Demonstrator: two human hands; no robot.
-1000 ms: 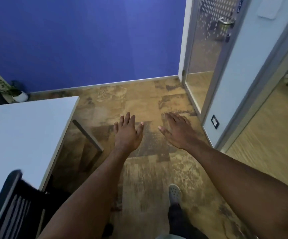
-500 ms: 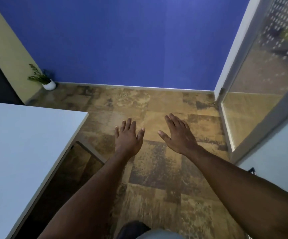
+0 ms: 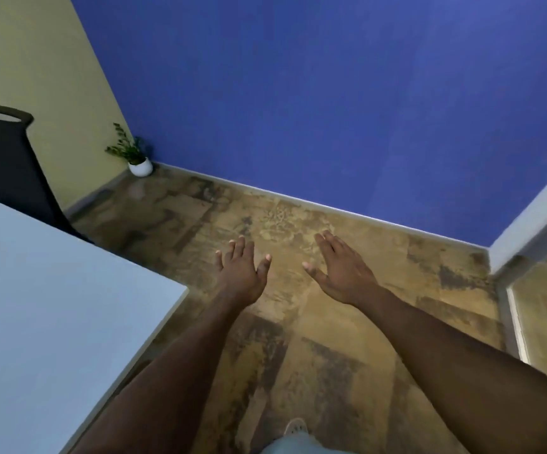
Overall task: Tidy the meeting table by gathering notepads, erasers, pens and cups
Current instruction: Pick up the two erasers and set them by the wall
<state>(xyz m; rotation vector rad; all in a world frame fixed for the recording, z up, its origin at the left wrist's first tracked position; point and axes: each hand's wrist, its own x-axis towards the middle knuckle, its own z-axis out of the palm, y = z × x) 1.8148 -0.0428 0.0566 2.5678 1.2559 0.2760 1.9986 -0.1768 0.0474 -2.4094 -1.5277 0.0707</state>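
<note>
Both my arms stretch out in front of me over the brown mottled floor. My left hand is flat, fingers apart, and holds nothing. My right hand is likewise spread and holds nothing. The white meeting table fills the lower left, its corner just left of my left forearm. No notepads, erasers, pens or cups show on the part of the table that I can see.
A dark office chair stands behind the table at the far left. A small potted plant sits in the corner where the yellow and blue walls meet. A glass partition runs along the right. My shoe shows at the bottom.
The view has swung to the left: the glass door has slid out to the right edge, and the plant, yellow wall and chair have come into view. Both hands stay spread.
</note>
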